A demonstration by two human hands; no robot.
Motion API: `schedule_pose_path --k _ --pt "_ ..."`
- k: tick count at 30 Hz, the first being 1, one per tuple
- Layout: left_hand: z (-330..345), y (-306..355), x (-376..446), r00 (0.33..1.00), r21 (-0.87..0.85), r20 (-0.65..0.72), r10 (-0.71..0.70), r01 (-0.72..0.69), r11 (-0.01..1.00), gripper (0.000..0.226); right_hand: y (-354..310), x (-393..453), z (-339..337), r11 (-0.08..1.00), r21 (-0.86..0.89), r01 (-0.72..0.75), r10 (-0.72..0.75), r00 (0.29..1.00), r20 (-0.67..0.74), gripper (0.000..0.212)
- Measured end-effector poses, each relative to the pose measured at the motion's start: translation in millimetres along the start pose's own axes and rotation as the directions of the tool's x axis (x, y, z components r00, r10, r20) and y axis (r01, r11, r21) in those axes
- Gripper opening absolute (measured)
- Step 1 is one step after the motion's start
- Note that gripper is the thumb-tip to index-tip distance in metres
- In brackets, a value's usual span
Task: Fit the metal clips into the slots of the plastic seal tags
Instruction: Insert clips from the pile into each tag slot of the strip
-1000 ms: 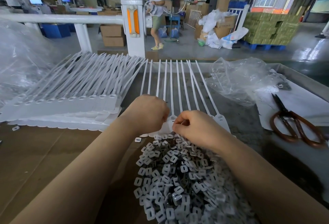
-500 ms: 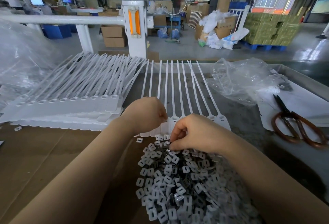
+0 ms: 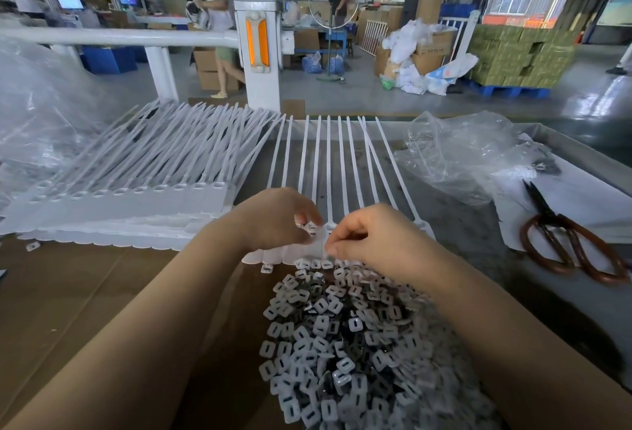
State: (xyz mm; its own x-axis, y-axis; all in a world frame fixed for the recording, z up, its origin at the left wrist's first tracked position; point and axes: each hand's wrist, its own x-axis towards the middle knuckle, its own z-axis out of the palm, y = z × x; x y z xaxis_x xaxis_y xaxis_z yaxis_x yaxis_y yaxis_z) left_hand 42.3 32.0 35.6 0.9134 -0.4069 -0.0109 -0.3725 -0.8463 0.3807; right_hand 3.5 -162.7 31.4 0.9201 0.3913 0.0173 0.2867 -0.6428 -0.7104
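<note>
Above the clip pile (image 3: 345, 344), both hands (image 3: 280, 221) (image 3: 372, 241) pinch one seal tag (image 3: 318, 241).

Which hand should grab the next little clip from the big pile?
Probably the right hand. Its curled fingertips sit at the far edge of the heap of small white-and-dark metal clips, while the left hand rests on the row of white plastic seal tags, steadying them.

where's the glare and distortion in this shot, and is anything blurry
Head view: glare on the wet-looking floor at far right; wide-angle bending curves the white rail; the clip pile smears toward the bottom edge; both hands, left and right, look sharp.
</note>
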Motion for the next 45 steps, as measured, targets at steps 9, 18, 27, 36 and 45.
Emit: schedule_pose_path --k 9,18,27,36,45 --pt "-7.6 14.1 0.4 0.997 -0.349 -0.024 -0.074 0.061 0.935 0.008 7.6 6.2 -1.1 0.990 0.137 -0.020 0.058 0.958 -0.281 0.011" --pt "-4.1 19.6 -0.9 0.960 -0.672 0.210 -0.186 0.280 0.686 0.017 5.7 6.5 2.0 0.993 0.113 0.030 0.015 0.928 -0.372 0.008" --pt "-5.7 19.8 -4.0 0.940 -0.737 0.294 -0.172 0.337 0.586 0.013 3.3 4.9 2.0 0.986 0.158 0.059 0.011 0.913 -0.409 0.009" --pt "-4.1 17.6 -3.5 0.951 -0.784 0.225 -0.214 0.307 0.540 0.008 1.3 4.8 4.2 0.978 0.192 0.086 -0.003 0.919 -0.395 0.018" --pt "-8.3 14.5 -3.7 0.964 -0.785 0.166 -0.209 0.258 0.563 0.024 -0.1 6.0 3.5 0.972 0.234 0.009 0.091 0.905 -0.415 0.009"
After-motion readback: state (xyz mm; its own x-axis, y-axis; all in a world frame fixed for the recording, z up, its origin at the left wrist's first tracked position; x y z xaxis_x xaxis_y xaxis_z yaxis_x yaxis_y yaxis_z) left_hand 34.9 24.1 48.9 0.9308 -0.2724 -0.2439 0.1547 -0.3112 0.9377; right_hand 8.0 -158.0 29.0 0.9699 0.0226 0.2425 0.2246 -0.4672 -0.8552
